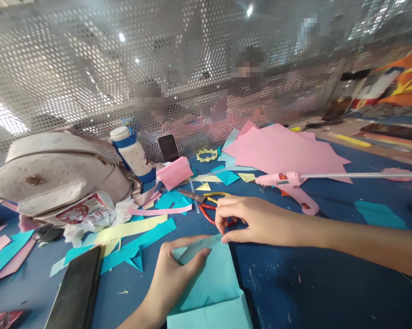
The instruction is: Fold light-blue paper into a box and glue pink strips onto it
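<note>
A light turquoise folded paper lies on the blue table, with box-like creased edges at its near end. My left hand grips its left side, thumb on top and the other fingers mostly hidden behind the paper. At the far right corner, my right hand pinches the paper between thumb and fingers. Just beyond the right hand lie scissors with red and yellow handles, partly covered by that hand. A pink glue gun with a long clear glue stick rests behind the right forearm.
Paper strips and scraps in several colours cover the left. A black phone, pale backpack and white-and-blue bottle stand there too. Pink sheets lie at the back, before a perforated metal screen. People show beyond it.
</note>
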The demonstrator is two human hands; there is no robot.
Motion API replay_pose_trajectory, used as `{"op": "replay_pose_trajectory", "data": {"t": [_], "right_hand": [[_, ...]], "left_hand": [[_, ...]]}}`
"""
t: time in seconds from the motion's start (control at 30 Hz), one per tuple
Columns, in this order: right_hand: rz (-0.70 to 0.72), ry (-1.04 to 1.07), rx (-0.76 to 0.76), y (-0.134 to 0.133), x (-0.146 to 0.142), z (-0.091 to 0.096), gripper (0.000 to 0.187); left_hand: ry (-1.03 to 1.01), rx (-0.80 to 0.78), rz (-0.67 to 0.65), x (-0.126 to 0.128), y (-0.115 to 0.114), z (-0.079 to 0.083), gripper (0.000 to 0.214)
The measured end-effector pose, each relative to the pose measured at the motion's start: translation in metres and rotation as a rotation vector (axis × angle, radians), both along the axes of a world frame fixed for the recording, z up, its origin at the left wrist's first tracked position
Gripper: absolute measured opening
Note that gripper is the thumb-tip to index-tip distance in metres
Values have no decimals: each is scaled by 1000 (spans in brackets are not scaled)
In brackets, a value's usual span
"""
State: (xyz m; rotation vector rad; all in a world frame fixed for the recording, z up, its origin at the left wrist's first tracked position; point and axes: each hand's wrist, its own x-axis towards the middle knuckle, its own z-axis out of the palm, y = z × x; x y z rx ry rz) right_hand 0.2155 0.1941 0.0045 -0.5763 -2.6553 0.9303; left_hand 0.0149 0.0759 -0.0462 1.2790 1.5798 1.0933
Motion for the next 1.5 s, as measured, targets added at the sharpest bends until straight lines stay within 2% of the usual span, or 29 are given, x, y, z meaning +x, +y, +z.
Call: {"op": "replay_pose_trajectory", "data": {"t": [0.17,0.27,0.43,0.93,1.1,1.3,1.5], "right_hand": [[230,-41,-76,8,2,8,9],[205,-12,-73,8,2,9,19],[121,27,-44,6,1,9,14],[114,6,-7,3,-1,11,11],[163,-9,16,6,1,11,6],[385,-36,-118,19,4,6,16],[384,-39,-142,18,3,4,12]], "left_hand": [[16,-5,64,0,0,0,25],[-5,-3,73,2,0,3,26],[-5,7,82,4,-1,5,24],[14,13,42,0,0,-1,25],[26,20,13,-2,0,-5,29],[95,10,20,-3,-3,-12,30],[89,-69,35,-1,1,-3,36]]}}
